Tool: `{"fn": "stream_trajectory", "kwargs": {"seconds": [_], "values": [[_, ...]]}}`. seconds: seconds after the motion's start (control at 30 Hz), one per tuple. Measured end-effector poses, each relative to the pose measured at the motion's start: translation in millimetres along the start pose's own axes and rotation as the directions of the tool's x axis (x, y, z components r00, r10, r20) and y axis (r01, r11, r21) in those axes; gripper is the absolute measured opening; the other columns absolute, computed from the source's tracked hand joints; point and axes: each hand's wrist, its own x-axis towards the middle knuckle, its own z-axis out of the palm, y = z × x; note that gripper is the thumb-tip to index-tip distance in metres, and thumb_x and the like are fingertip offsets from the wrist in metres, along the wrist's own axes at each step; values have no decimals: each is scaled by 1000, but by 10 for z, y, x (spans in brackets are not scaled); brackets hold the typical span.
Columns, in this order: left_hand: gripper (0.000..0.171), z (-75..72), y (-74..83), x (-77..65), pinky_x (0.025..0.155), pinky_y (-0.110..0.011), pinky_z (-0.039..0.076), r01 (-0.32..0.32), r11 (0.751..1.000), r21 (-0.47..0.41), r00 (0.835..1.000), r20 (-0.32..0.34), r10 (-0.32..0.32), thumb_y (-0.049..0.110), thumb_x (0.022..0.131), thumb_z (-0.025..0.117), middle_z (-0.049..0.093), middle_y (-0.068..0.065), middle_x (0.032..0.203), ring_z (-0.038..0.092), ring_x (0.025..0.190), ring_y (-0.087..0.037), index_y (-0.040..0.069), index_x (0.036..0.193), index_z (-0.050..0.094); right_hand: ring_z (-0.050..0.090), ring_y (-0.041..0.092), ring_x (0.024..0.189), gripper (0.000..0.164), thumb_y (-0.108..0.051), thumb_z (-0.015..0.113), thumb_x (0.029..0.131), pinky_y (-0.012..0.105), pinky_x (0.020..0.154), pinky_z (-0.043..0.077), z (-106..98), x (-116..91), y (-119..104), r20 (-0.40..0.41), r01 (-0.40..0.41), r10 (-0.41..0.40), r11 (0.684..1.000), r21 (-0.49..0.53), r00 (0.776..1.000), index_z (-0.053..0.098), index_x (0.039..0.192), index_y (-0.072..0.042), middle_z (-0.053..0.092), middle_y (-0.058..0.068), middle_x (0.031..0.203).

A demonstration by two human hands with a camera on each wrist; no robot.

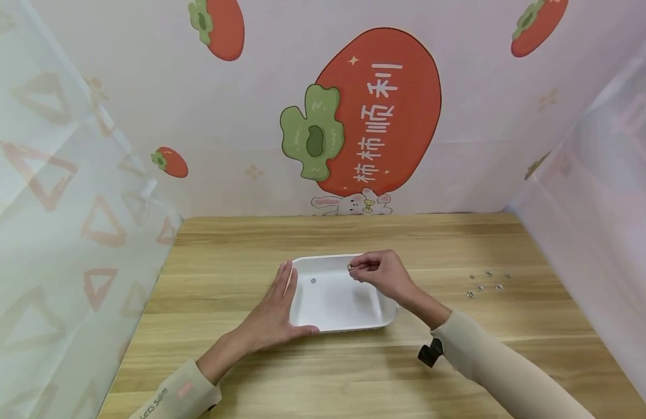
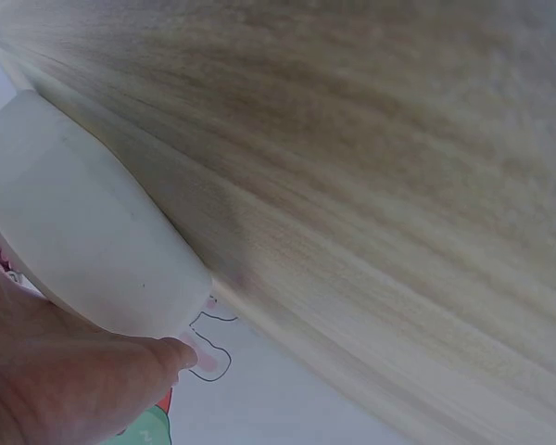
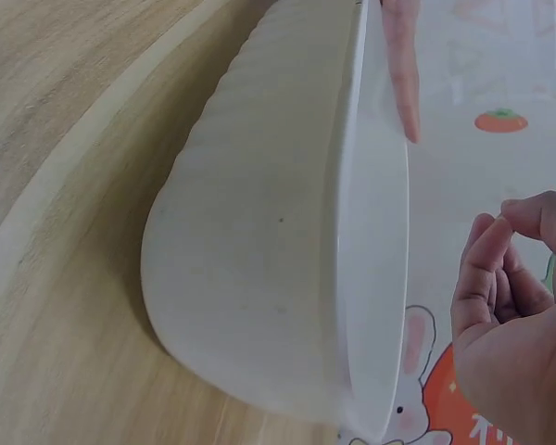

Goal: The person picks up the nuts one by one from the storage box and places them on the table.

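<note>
A white rectangular tray [image 1: 339, 299] rests on the wooden table. My left hand [image 1: 273, 311] lies spread against its left end, fingers straight along the left side and thumb at the front rim. In the left wrist view the thumb [image 2: 139, 366] touches the tray's outer wall. Above the tray's back right part, my right hand [image 1: 383, 272] pinches a small metal nut [image 1: 350, 267] between thumb and fingertips. The right wrist view shows that pinch from the side, with the nut hidden by the fingers. One small ring-shaped nut [image 1: 313, 280] lies inside the tray, towards the back left.
Several small metal nuts [image 1: 480, 288] lie scattered on the table to the right of the tray. A wall covering [image 1: 239, 192] printed with persimmons stands behind the table's back edge. Pale sheets [image 1: 606, 192] border both sides.
</note>
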Motion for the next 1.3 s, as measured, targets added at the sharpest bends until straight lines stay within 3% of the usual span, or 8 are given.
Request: {"fn": "stream_trajectory", "kwargs": {"seconds": [0.2, 0.43, 0.67, 0.93, 1.3], "values": [[138, 4, -4, -2, 130, -51, 16, -8, 1000, 2, 1000, -6, 8, 79, 82, 73, -10, -18, 177, -11, 164, -33, -5, 167, 3, 77, 24, 86, 18, -5, 81, 92, 39, 79, 64, -132, -62, 47, -32, -39, 40, 999, 23, 999, 80, 109, 2, 80, 13, 98], [138, 3, 0, -1, 130, -51, 16, -8, 1000, -1, 1000, -2, 8, 78, 82, 73, -11, -17, 177, -12, 164, -32, -5, 167, 1, 75, 40, 94, 21, -6, 80, 94, 39, 81, 64, -303, -173, 120, -50, -63, 66, 996, 58, 997, 77, 112, 5, 79, 21, 104], [139, -1, 12, -2, 130, -52, 18, -10, 1000, -1, 1000, -16, 10, 78, 82, 74, -9, -19, 177, -10, 164, -34, -5, 167, 2, 77, 22, 90, 24, -5, 78, 95, 36, 82, 65, -546, -302, 246, -113, -80, 83, 996, 32, 990, 75, 115, 8, 79, 17, 105], [138, 1, 0, -1, 130, -52, 19, -13, 1000, 3, 1000, -26, 13, 77, 81, 75, -6, -20, 177, -8, 164, -34, -5, 167, 4, 76, 14, 87, 29, -8, 77, 97, 33, 81, 64, -812, -453, 320, -177, -86, 87, 996, 9, 980, 73, 119, 10, 79, 18, 106], [140, 5, -12, -12, 130, -52, 19, -5, 1000, -9, 1000, -11, 5, 80, 81, 72, -13, -16, 177, -11, 164, -33, -3, 168, 0, 75, 6, 84, 32, -8, 75, 98, 27, 77, 63, -1148, -594, 467, -231, -88, 86, 996, 2, 969, 71, 120, 14, 80, -2, 95]]}}
